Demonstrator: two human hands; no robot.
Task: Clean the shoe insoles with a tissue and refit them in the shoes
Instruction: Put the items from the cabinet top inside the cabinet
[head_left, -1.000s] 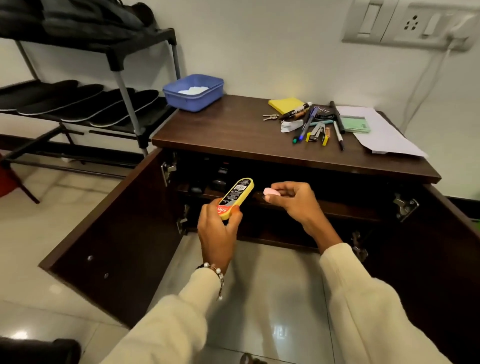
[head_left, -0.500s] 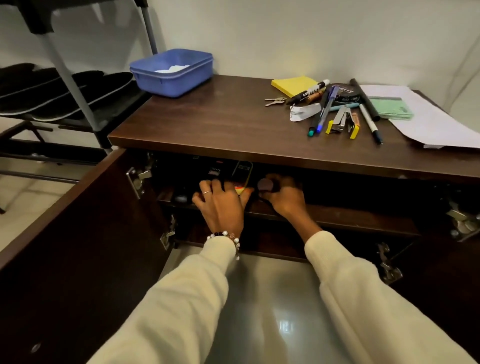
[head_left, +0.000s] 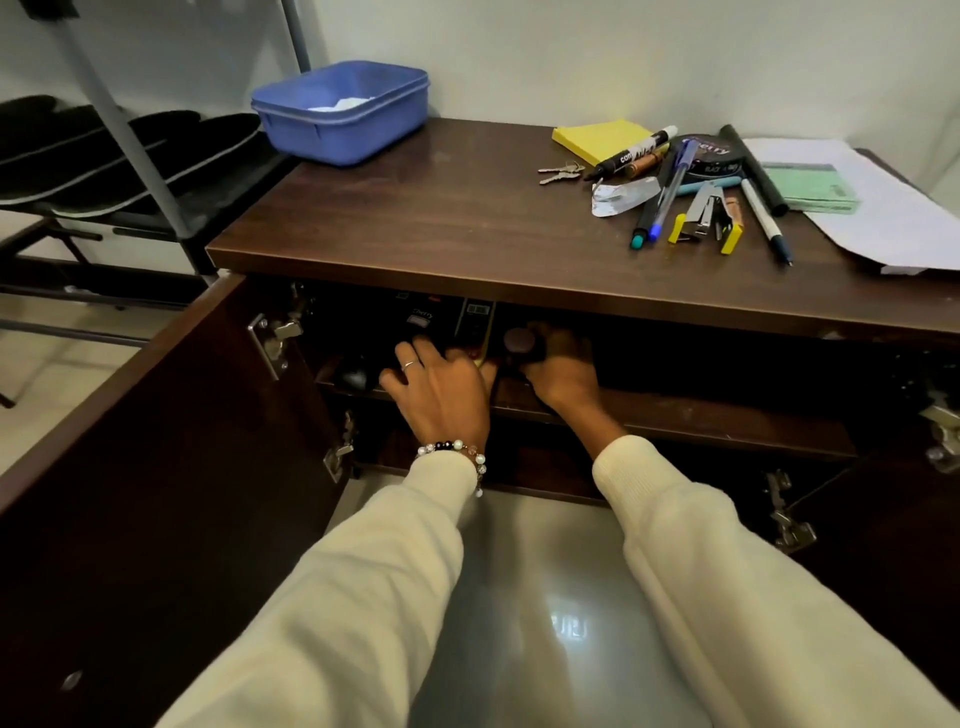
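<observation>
Head view: both hands reach into the dark cabinet under the bench (head_left: 467, 218). Left hand (head_left: 441, 389) lies spread, fingers relaxed, against a yellow-edged bottle (head_left: 475, 327); right hand (head_left: 558, 369) grips a small round cap (head_left: 518, 340). Flat black insoles (head_left: 130, 156) line the rack, partly cut off.

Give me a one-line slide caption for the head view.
Both hands reach onto the open cabinet's shelf: left hand beside a yellow bottle, right hand holding a small round object.

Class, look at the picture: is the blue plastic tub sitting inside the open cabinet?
No, the blue tub stands on the cabinet top at its far left corner, above the open compartment.
</observation>
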